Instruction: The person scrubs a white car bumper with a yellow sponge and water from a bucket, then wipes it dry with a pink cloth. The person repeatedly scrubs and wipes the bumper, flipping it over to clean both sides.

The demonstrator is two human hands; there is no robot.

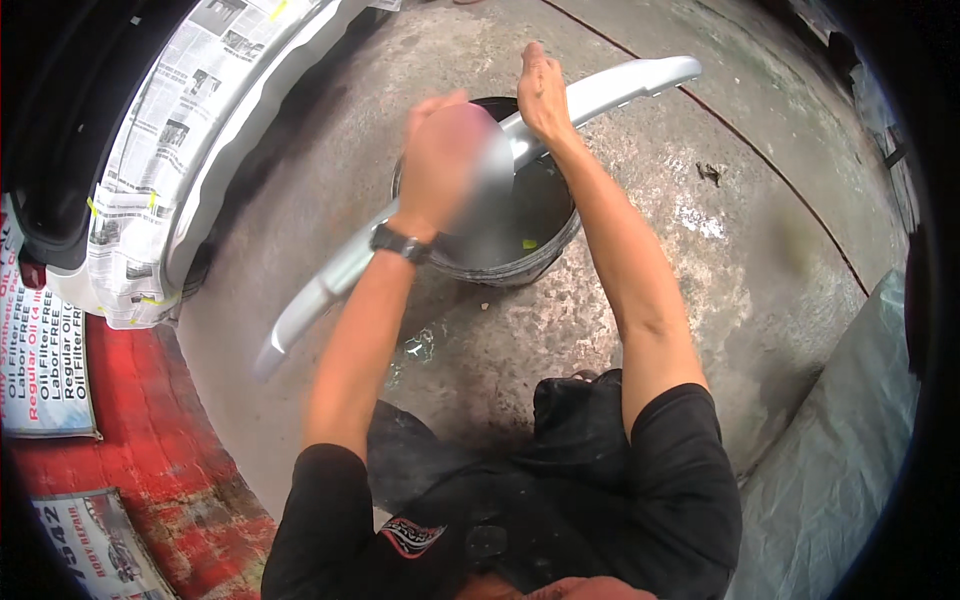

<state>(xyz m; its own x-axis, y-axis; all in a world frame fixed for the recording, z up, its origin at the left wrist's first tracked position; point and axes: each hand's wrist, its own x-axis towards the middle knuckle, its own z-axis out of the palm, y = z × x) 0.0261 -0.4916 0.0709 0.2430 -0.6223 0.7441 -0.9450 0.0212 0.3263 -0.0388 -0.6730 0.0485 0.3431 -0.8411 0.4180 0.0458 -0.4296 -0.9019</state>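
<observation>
A long, curved silver trim piece lies slantwise over a black bucket, its ends reaching past the rim on both sides. My right hand rests against the trim piece at the bucket's far right side, fingers stretched out beyond its edge. Over the piece's middle is my left hand, with a dark watch on the wrist. A blurred patch covers much of that hand, so its grip and anything in it are hidden. Dark liquid shows inside the bucket, with a small yellow-green bit in it.
At the upper left stands a silver-edged panel masked with newspaper. Printed signs lie by a red surface at lower left. A dark line crosses the wet concrete floor. Grey sheeting borders the right.
</observation>
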